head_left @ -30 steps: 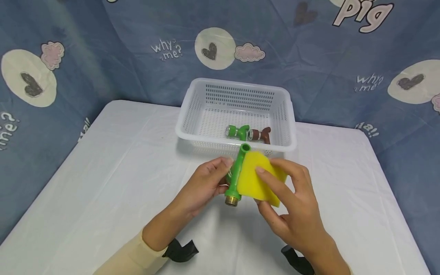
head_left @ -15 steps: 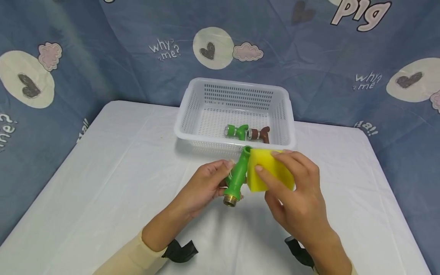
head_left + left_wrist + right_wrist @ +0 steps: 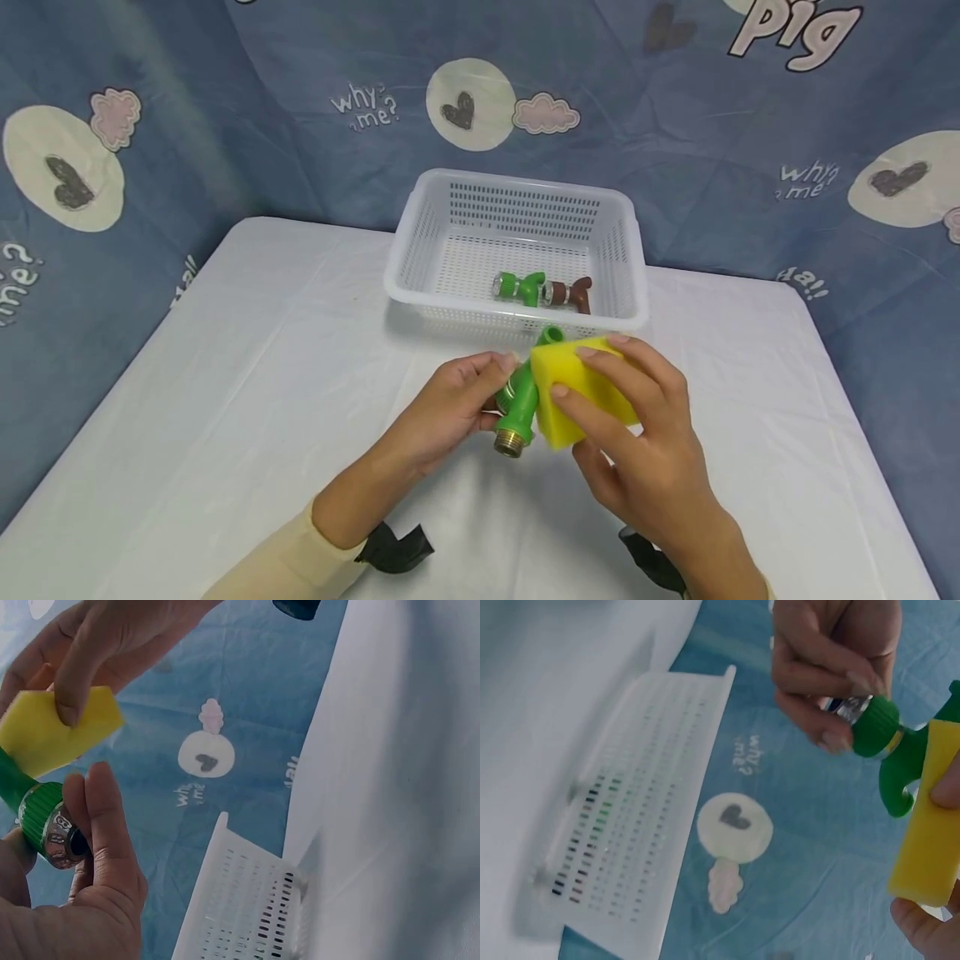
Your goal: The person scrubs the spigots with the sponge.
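Note:
My left hand (image 3: pixel 450 400) grips a green plastic tap (image 3: pixel 519 407) by its ribbed collar. The tap's brass threaded end points down toward me, and its open end leans up to the right. In the left wrist view a metal ring sits on the ribbed collar (image 3: pixel 41 814), between my fingers and thumb. My right hand (image 3: pixel 652 442) holds a yellow sponge (image 3: pixel 585 387) between thumb and fingers, its edge against the tap's right side. The right wrist view shows the sponge (image 3: pixel 930 832) overlapping part of the tap's body (image 3: pixel 904 750).
Beyond my hands stands a white perforated basket (image 3: pixel 517 313). Inside it lie a green tap (image 3: pixel 517 287) and a brown tap (image 3: pixel 567 294), side by side near the front wall. A white cloth (image 3: pixel 247 375) covers the table, with a blue printed curtain (image 3: pixel 300 167) behind.
The sponge has shifted along the tap's right side, going right and then back left, and its angle has changed. The tap has turned, its open end now leaning further right.

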The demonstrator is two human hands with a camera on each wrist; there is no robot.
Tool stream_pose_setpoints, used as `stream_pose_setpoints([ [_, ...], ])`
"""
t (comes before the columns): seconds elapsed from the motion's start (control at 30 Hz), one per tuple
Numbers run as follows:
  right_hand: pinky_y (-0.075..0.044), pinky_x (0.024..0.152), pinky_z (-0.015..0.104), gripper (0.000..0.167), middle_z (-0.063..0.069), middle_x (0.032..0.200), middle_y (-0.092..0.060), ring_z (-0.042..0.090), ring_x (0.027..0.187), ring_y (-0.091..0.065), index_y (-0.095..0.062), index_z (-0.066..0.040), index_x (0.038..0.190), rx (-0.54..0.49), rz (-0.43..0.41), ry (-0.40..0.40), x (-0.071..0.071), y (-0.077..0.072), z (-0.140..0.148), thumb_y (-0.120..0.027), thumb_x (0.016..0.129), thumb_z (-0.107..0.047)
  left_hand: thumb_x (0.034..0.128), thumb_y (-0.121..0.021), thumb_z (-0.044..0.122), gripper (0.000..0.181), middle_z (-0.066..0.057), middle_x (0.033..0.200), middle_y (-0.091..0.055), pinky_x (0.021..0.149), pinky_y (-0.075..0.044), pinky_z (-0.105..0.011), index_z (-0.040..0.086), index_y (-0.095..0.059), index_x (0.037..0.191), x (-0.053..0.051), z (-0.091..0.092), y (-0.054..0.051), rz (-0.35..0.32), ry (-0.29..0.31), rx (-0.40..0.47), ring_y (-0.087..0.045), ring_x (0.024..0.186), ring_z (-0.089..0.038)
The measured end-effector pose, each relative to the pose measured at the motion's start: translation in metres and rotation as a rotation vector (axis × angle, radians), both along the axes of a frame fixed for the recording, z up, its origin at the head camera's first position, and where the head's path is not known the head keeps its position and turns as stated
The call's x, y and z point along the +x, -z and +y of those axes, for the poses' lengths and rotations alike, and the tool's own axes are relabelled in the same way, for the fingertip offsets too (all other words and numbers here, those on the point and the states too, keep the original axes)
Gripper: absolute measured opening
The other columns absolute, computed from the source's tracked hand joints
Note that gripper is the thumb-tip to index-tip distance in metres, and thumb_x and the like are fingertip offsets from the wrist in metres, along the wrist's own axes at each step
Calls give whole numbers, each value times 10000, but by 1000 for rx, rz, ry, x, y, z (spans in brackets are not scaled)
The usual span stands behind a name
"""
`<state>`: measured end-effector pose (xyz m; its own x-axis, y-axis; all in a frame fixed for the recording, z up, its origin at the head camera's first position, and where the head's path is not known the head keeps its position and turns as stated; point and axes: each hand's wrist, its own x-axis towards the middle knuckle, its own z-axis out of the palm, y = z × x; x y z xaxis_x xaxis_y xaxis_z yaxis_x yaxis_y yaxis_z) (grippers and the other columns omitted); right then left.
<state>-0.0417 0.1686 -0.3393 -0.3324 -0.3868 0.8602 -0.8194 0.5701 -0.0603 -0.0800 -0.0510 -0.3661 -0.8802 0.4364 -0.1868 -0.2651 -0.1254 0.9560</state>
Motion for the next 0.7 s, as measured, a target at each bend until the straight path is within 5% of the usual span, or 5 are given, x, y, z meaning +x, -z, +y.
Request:
stream_pose_setpoints([
  [0.27, -406, 1153, 303, 273, 257, 1258, -622, 519, 1218, -514, -746, -68, 1101, -30, 3, 61, -5, 0, 4, -513, 960, -80, 1114, -533, 327, 420, -166, 1044, -714, 771, -633, -354, -77, -634, 1167, -2, -1, -1, 1, 0, 44, -721, 902, -237],
  [0.47, -411, 1146, 309, 254, 266, 1264, -592, 468, 1269, -492, -700, -22, 1128, -89, -50, 1, 2, -6, 5, -536, 964, -124, 1088, -581, 308, 365, -104, 966, -664, 762, -619, -327, -49, -638, 1141, -1, -3, -2, 25, -27, 11, -666, 811, -214],
  [0.7, -406, 1174, 346, 298, 238, 1232, -647, 485, 1222, -527, -718, -34, 1188, 7, -27, -89, 3, -7, 2, -504, 990, -95, 1075, -621, 313, 349, -135, 984, -701, 781, -643, -415, -21, -685, 1152, 0, -3, -2, 58, -15, -22, -690, 761, -225],
])
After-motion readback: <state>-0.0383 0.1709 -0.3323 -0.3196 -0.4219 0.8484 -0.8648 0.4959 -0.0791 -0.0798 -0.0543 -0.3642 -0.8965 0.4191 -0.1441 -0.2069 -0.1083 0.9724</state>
